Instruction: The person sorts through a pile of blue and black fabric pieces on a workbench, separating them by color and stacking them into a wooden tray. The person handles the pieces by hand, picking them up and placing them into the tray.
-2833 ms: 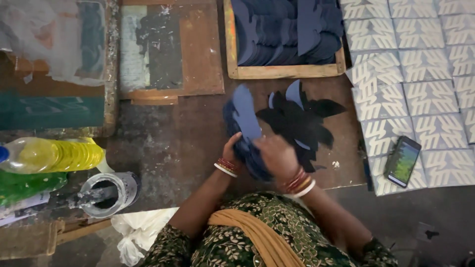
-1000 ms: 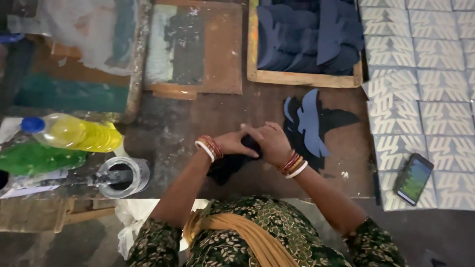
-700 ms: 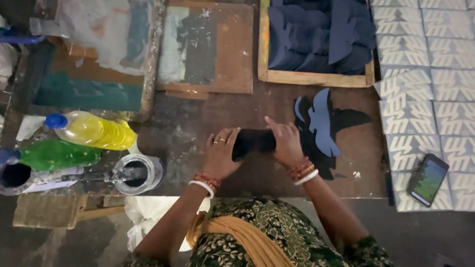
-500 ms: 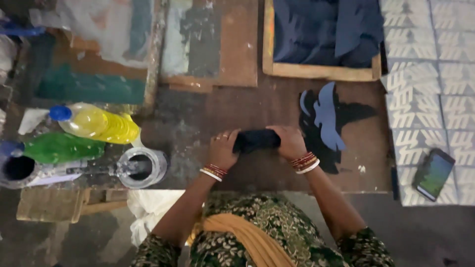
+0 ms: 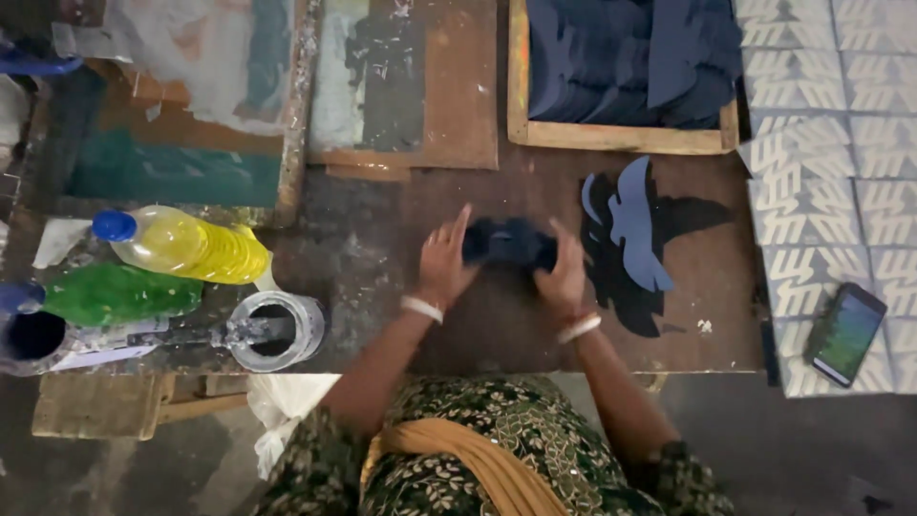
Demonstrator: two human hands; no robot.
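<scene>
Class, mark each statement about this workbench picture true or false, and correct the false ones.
1. Both hands, left hand and right hand, grip one dark folded piece. True.
2. The yellow bottle stands upright. False: it lies on its side.
3. A phone lies to the person's right, on patterned sheets. True.
4. The wooden tray holds white pieces. False: it holds dark blue pieces.
5. The green bottle lies beside the yellow one. True.

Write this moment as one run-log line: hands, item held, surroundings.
left hand: on dark blue piece | right hand: on dark blue piece | beside: stack of blue cutouts | left: yellow bottle, green bottle
</scene>
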